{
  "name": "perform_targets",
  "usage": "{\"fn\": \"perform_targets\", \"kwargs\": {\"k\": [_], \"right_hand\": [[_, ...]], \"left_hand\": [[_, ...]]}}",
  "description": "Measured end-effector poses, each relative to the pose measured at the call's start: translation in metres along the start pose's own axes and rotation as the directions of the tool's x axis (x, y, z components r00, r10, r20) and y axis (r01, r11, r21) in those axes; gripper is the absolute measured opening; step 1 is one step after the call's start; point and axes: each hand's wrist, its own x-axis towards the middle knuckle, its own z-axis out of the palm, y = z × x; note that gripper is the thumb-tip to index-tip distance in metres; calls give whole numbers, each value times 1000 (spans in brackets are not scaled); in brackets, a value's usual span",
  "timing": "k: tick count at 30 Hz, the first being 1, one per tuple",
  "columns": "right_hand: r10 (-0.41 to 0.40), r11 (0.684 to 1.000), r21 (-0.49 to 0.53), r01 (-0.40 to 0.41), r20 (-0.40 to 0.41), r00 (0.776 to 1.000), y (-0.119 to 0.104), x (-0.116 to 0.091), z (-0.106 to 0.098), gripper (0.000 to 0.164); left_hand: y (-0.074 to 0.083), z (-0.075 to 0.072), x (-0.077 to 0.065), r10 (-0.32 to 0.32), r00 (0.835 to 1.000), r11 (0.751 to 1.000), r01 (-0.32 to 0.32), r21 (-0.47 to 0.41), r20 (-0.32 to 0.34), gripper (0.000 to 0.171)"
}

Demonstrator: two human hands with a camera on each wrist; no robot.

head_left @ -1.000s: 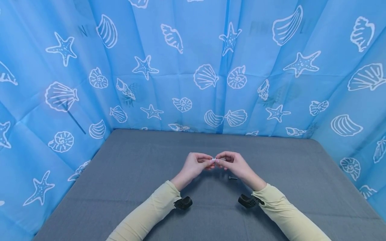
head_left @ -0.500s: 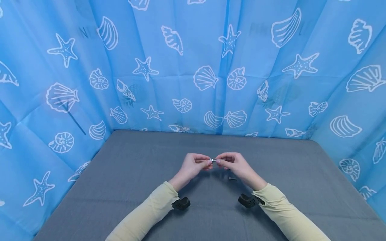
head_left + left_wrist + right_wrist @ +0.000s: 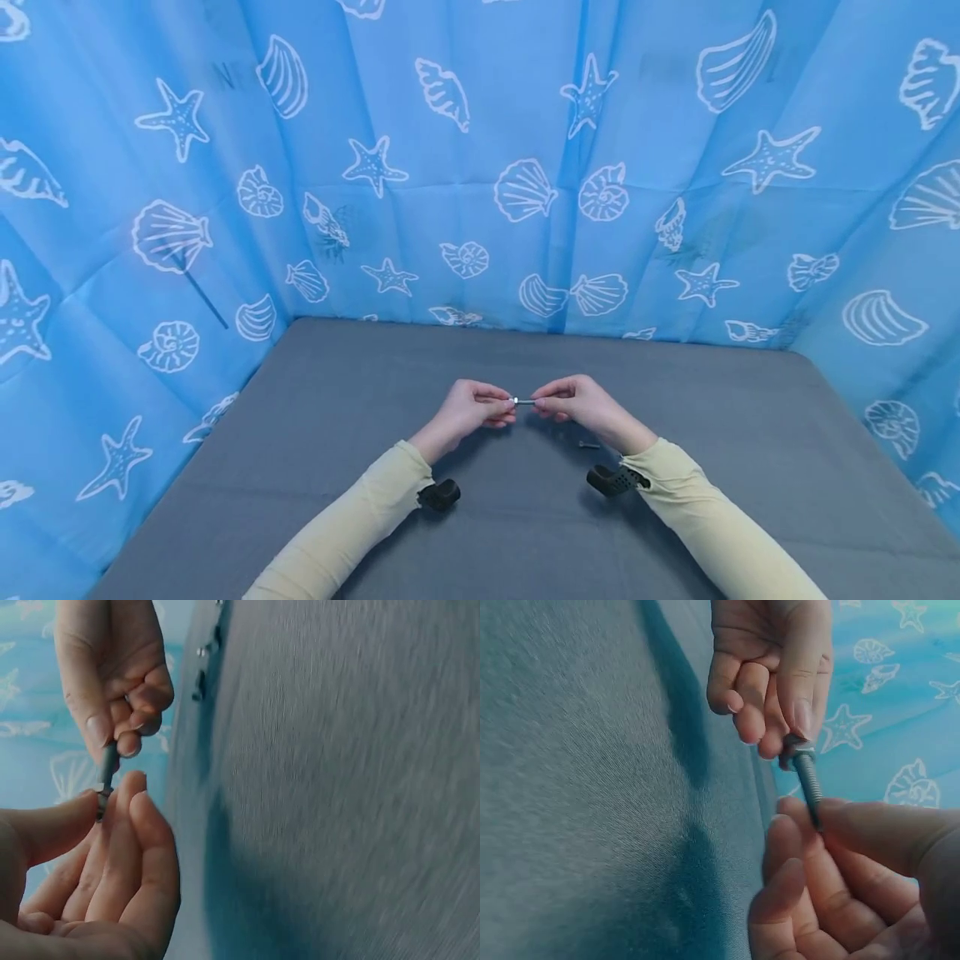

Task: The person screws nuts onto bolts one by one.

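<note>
A metal bolt point(image 3: 525, 402) is held level above the grey table, bridging both hands. My left hand point(image 3: 468, 414) pinches its thicker hex end between thumb and fingers. My right hand point(image 3: 588, 410) pinches the opposite end of the shank. In the right wrist view the bolt's threaded shank point(image 3: 810, 784) shows between the two hands, with the hex part point(image 3: 793, 752) at the left hand's fingertips. Whether that hex part is the head alone or includes a nut, I cannot tell. The fingers hide both ends in part.
Another bolt point(image 3: 589, 445) lies on the grey table point(image 3: 525, 533), close to the right forearm. Black wrist mounts point(image 3: 439, 496) hang under both sleeves. A blue curtain point(image 3: 465, 208) with white shell prints surrounds the table's back and sides.
Both hands have shifted left and drawn a little apart. More of the bolt's shank now shows between them. The head view has swung slightly.
</note>
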Motion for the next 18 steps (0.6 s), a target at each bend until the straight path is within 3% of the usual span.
{"fn": "perform_targets", "kwargs": {"k": [4, 8, 18], "right_hand": [[40, 999, 10, -40, 36, 999, 3, 16, 0, 27], [96, 991, 84, -100, 56, 994, 9, 29, -1, 27], [187, 956, 221, -191, 37, 982, 11, 47, 2, 23]], "left_hand": [[-2, -8, 11, -109, 994, 994, 109, -14, 3, 22], [-1, -12, 24, -211, 977, 976, 211, -53, -3, 22], [1, -18, 49, -364, 929, 924, 352, -150, -61, 18]]}}
